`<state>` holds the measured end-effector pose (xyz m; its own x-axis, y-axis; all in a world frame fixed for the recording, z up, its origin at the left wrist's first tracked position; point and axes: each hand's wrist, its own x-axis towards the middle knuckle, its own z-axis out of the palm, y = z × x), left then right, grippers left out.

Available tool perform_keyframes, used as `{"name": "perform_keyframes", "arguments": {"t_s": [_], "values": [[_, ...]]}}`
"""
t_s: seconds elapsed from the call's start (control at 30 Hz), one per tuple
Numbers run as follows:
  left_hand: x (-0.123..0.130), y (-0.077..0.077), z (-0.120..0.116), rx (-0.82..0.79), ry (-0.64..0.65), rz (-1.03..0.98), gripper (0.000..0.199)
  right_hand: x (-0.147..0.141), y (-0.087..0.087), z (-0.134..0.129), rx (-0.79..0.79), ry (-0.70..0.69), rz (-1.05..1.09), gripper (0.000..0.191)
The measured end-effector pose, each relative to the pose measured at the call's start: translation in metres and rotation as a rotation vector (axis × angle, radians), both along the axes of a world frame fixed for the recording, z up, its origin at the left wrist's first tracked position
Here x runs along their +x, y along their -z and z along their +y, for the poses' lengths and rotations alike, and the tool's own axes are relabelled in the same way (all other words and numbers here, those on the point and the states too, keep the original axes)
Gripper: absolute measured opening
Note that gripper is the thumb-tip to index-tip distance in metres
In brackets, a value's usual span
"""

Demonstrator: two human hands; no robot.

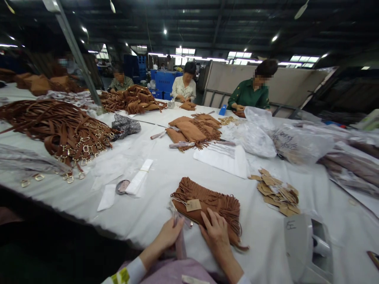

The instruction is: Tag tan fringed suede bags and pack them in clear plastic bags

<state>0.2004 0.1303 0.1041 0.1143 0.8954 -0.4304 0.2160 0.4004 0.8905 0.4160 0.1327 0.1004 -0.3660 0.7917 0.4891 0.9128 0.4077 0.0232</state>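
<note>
A brown fringed bag (207,205) lies on the table before me, its fringe towards the far side. A tan paper tag (193,205) on a string rests on its left part. My right hand (217,232) lies on the bag's near side with its fingers spread. At the bag's near left corner, my left hand (168,236) is closed around a plastic-wrapped strap (180,245), which hangs down towards my lap. Part of the strap is hidden by the fingers.
Brown straps with metal clasps (79,138) are heaped at left. Fringed bags (192,130) lie ahead. Tan tags (276,191) and a tape dispenser (308,248) are at right, near clear plastic bags (299,144). Several people sit across the table (166,165).
</note>
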Motion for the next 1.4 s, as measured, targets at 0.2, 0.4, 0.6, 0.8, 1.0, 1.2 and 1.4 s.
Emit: {"name": "perform_keyframes", "arguments": {"t_s": [0.2,0.4,0.6,0.8,1.0,1.2,1.4], "values": [[-0.028,-0.013,-0.002,-0.001,0.165,0.261,0.044,-0.008,0.013,-0.001,0.028,-0.028,-0.005,0.031],[-0.022,-0.015,-0.012,0.031,0.061,-0.116,0.086,-0.013,0.013,0.003,0.049,-0.07,0.027,0.03],[-0.016,-0.021,-0.006,0.165,0.419,-0.04,0.05,-0.013,0.011,0.003,0.039,-0.108,0.061,0.031],[0.01,-0.023,0.013,0.538,0.621,0.682,0.014,-0.014,0.01,0.01,0.009,-0.181,0.051,0.026],[0.03,-0.005,0.02,0.908,0.603,0.839,0.021,-0.019,-0.006,0.007,-0.082,-0.124,0.05,0.017],[0.033,0.01,0.006,1.165,0.486,0.865,0.025,-0.015,-0.013,-0.007,-0.184,-0.181,0.128,0.023],[0.022,0.013,-0.009,1.234,0.407,0.836,0.026,-0.015,-0.005,-0.025,-0.158,-0.274,0.222,0.025]]}}
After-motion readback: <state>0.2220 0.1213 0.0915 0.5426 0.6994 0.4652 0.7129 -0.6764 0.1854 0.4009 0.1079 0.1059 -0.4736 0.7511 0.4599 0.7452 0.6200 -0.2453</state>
